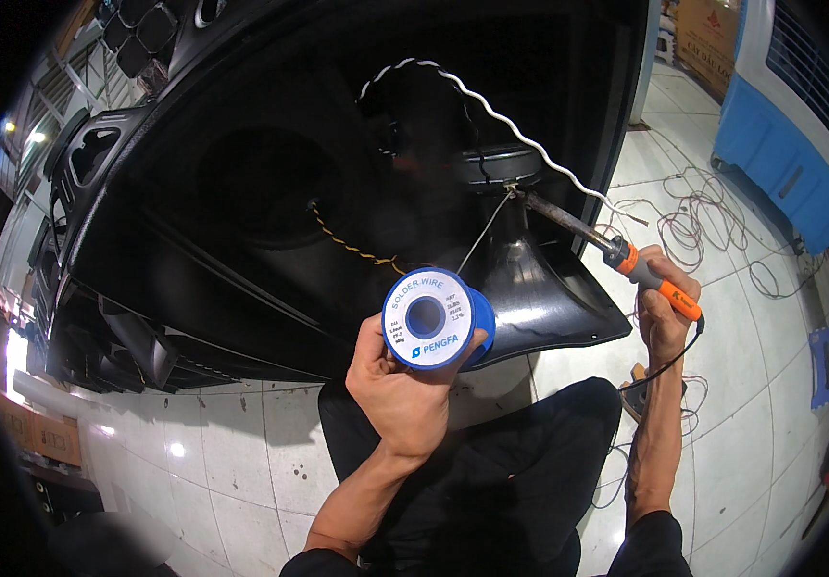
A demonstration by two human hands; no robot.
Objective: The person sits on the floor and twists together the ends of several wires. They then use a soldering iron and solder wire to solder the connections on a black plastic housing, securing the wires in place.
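My left hand (400,389) is closed around a blue spool of solder wire (480,317) with a white round label. A thin strand of solder (485,229) runs up from the spool to a small metal terminal (510,187) on a black round driver (501,165). In my right hand (665,308) is an orange and grey soldering iron (640,264), its tip pointing left and meeting the solder at the terminal, as far as I can see. Below the driver flares a glossy black horn (530,288). A white twisted cable (501,113) arcs over it, its bare end lying to the right.
A large black speaker cabinet (203,260) fills the left and top, with a yellow-black twisted wire (347,245) coming out of it. Tangled thin cables (703,226) lie on the white tiled floor (741,385). A blue air cooler (780,163) and a cardboard box (708,43) stand at right.
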